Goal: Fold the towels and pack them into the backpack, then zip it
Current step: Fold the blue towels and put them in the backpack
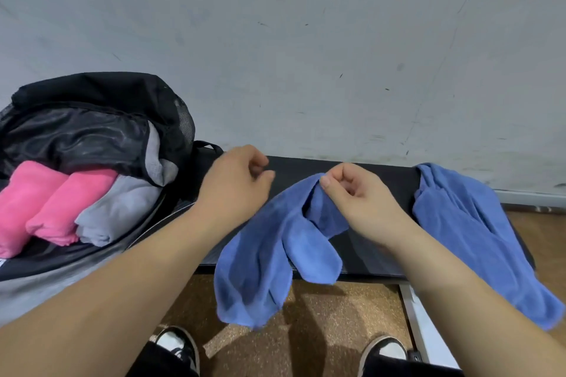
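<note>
Take the opposite corner of the blue towel (269,242) with the left hand (235,180), curled on nothing just left of it. Pull taut against the right hand (352,193), pinching the bunched top edge at frame centre. Spread flat on the desk (294,168) before folding; draped over the near edge, lower centre.

Bare forearms (122,285), plain left hand (235,180) and right hand (355,190); black trousers (159,361), black-and-white sneakers (177,343) with white toes peeking out past the trousers.
</note>
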A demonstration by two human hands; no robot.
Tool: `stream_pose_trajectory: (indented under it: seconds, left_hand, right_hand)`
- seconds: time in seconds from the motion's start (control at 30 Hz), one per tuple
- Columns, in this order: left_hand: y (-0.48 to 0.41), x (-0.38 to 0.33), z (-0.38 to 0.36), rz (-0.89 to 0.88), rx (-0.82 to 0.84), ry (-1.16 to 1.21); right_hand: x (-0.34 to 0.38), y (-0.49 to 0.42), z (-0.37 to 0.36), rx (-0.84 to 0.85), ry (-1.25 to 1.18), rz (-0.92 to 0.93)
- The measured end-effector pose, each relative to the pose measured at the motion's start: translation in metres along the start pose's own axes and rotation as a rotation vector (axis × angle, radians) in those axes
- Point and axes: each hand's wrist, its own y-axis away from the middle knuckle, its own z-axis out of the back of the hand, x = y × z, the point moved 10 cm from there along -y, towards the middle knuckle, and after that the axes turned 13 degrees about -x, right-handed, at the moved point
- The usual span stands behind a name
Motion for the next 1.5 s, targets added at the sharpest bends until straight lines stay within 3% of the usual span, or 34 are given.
stream_pose_trajectory:
  seconds: [0.1, 0.17, 0.43, 0.73, 0.8, 0.87, 1.0, 1.07, 1.13, 1.2, 1.27, 1.5]
  left_hand:
    - [0.032, -0.032, -0.028, 0.003, 0.221, 0.241]
    - [0.043, -0.041, -0.037, -0.077, 0.281, 0.211]
    - [0.038, -0.031, -0.026, -0.154, 0.206, -0.012]
    - [0.022, 0.002, 0.006, -0.092, 0.159, -0.284]
    - [0.019, 0.009, 0.018, -0.035, 0.126, -0.188]
    - [0.021, 0.013, 0.025, 0.115, 0.124, 0.061]
    - [0.036, 0.002, 0.013, 0.485, 0.378, 0.676]
    - [0.035, -0.006, 0.010, 0.543, 0.428, 0.806]
    - [0.021, -0.005, 0.014, 0.426, 0.295, 0.682]
    - [-0.002, 0.001, 0.023, 0.122, 0.093, 0.263]
    - [-0.013, 0.006, 0.019, -0.100, 0.025, -0.124]
    - [0.019, 0.048, -0.038, -0.104, 0.443, -0.604]
  right_hand:
    - [0.010, -0.002, -0.003, -0.078, -0.066, 0.021]
    - [0.018, -0.002, -0.005, -0.082, -0.076, 0.056]
    - [0.032, 0.002, 0.019, -0.206, -0.118, 0.073]
    - [-0.023, -0.009, 0.116, -0.714, -0.111, -0.135]
    - [-0.046, -0.006, 0.126, -0.757, -0.115, -0.229]
    - [-0.057, -0.004, 0.127, -0.767, -0.147, -0.302]
    - [-0.046, -0.001, 0.133, -0.828, -0.145, -0.276]
    - [-0.041, -0.002, 0.140, -0.868, -0.159, -0.258]
    - [-0.042, -0.004, 0.149, -0.900, -0.144, -0.245]
    - [-0.048, -0.007, 0.151, -0.894, -0.121, -0.241]
    - [-0.053, -0.011, 0.140, -0.822, -0.066, -0.252]
    - [-0.047, -0.034, 0.083, -0.542, 0.025, -0.191]
